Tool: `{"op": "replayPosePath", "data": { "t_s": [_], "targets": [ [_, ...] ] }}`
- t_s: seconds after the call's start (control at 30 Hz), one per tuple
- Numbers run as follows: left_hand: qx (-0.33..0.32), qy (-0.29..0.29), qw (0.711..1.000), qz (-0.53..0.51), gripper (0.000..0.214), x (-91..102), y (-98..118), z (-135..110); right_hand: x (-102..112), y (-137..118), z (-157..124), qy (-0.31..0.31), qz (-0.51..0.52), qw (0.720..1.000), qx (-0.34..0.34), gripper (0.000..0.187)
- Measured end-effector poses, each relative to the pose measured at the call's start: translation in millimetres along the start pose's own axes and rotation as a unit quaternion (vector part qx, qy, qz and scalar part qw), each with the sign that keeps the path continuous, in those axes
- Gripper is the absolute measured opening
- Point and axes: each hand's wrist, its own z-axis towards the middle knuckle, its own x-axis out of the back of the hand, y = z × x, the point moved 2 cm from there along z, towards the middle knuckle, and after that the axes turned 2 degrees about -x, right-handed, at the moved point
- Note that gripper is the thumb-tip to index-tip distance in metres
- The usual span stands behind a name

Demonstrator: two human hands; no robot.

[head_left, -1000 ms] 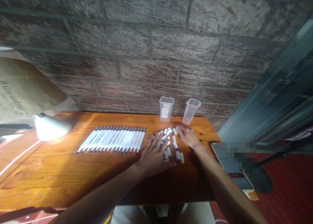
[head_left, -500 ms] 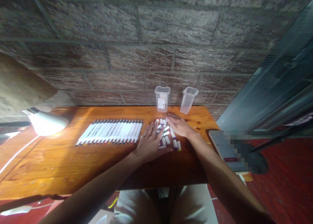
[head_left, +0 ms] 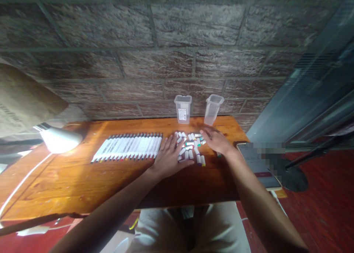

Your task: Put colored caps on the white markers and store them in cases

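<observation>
A loose heap of white marker caps (head_left: 190, 144) with coloured ends lies on the wooden table between my hands. My left hand (head_left: 168, 158) rests flat along the heap's left side, fingers spread, its thumb by the nearest caps. At the right edge of the heap, my right hand (head_left: 214, 139) has its fingers stretched out, the fingertips by a few caps. A green-ended cap (head_left: 219, 154) shows partly below that wrist. Left of the caps, a row of white markers (head_left: 128, 147) lies side by side with dark tips at the far end.
Two clear plastic containers (head_left: 183, 109) stand at the back against the brick wall (head_left: 177, 61). A lamp (head_left: 59, 139) is on the left, its white cord running over the table (head_left: 116, 186). On the right lies a dark flat book-like thing (head_left: 258, 164).
My right hand has moved to the right, away from the left one, uncovering more caps that now lie spread out. My left hand stays nearly in place.
</observation>
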Motion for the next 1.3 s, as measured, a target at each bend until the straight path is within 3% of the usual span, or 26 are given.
{"op": "replayPosePath", "data": {
  "t_s": [0.17, 0.37, 0.6, 0.77, 0.93, 1.17, 1.3],
  "targets": [
    [0.010, -0.029, 1.000, -0.003, 0.097, -1.7, 1, 5, -13, -8, -2, -0.060, 0.001, 0.998, 0.010, 0.045],
    [-0.011, -0.045, 0.999, -0.027, 0.096, -0.3, 1, 7, -10, -20, -9, -0.090, 0.014, 0.995, 0.033, 0.043],
    [-0.037, 0.037, 0.998, -0.043, 0.083, 3.9, 0, 7, 3, -15, -12, -0.037, 0.036, 0.999, 0.002, 0.041],
    [-0.012, 0.050, 0.997, -0.051, 0.089, 8.0, 3, 1, 4, 2, -45, 0.021, 0.035, 0.998, -0.050, 0.055],
    [0.027, 0.010, 0.998, -0.053, 0.104, 2.0, 9, -1, -12, 2, -68, 0.019, 0.089, 0.992, -0.085, 0.064],
    [0.014, 0.000, 0.996, -0.084, 0.111, 1.0, 15, 0, -44, -32, -56, -0.001, 0.156, 0.983, -0.094, 0.074],
    [0.023, 0.000, 0.995, -0.095, 0.113, 1.6, 15, 0, -46, -40, -64, -0.032, 0.180, 0.979, -0.091, 0.072]
  ]
}}
